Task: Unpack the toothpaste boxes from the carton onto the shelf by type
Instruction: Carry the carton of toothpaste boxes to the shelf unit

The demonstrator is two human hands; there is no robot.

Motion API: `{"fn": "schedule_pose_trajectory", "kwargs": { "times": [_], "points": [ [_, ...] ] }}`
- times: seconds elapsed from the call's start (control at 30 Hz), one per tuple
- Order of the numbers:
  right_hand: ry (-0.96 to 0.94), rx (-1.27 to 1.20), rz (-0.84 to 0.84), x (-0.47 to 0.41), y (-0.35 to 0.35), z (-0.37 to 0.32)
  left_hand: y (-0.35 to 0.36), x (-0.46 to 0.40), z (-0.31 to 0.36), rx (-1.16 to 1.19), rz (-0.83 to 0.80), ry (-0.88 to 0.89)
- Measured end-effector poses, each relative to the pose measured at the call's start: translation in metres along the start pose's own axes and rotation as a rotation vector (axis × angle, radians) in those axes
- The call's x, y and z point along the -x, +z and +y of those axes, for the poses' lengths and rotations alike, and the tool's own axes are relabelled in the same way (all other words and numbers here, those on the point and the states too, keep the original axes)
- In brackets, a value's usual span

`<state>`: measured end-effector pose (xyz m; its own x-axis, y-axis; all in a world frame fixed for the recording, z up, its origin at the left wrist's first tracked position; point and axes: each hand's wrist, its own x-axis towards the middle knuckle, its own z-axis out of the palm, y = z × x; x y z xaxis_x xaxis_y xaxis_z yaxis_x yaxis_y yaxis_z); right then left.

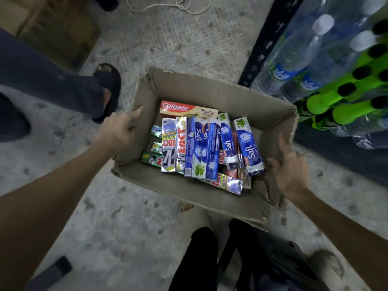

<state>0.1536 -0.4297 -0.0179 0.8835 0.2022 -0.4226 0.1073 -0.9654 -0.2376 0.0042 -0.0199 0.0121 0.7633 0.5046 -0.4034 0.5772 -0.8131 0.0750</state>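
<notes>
The carton sits between our two hands, held open-topped above the concrete floor, just left of the shelf. We grip it at opposite walls so the load stays level. Our left hand is closed over the left rim, thumb pointing inward along the edge. Inside, moving left to right, we see green boxes low at the left wall, silver Zact boxes, a Colgate box lying crosswise at the far wall, then blue Safi boxes filling the centre and right. The types lie mixed and overlapping, so we judge sorting must happen as each box comes out. Our right hand clasps the torn right corner, fingers curled round the wall; that tear may give under load. Further right, water bottles and green bottles already occupy the visible shelf. Another person's sandalled foot stands close at the left.
</notes>
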Motion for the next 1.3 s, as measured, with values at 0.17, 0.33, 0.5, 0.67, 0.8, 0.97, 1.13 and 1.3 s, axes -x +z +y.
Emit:
{"fn": "schedule_pose_trajectory", "kwargs": {
  "times": [0.17,0.33,0.5,0.67,0.8,0.97,1.13,1.3],
  "points": [
    [-0.023,0.027,0.03,0.021,-0.033,0.05,0.013,0.036,0.036,0.036,0.005,0.037],
    [0.024,0.032,0.016,0.053,-0.069,0.104,0.019,0.072,0.092,0.03,0.053,0.066],
    [0.077,0.008,0.004,0.071,-0.092,0.159,0.021,0.099,0.136,0.002,0.0,0.095],
    [0.105,0.012,0.0,0.079,-0.109,0.212,0.025,0.122,0.19,0.005,-0.047,0.082],
    [0.133,-0.014,0.023,0.083,-0.112,0.257,0.03,0.133,0.238,0.015,-0.078,0.115],
    [0.184,0.018,0.015,0.077,-0.107,0.32,0.047,0.13,0.289,0.033,-0.07,0.213],
    [0.242,0.077,0.003,0.063,-0.098,0.369,0.075,0.118,0.335,-0.004,-0.084,0.249],
    [0.257,0.109,0.038,0.042,-0.069,0.407,0.115,0.091,0.366,0.008,-0.115,0.299]
  ]
}}
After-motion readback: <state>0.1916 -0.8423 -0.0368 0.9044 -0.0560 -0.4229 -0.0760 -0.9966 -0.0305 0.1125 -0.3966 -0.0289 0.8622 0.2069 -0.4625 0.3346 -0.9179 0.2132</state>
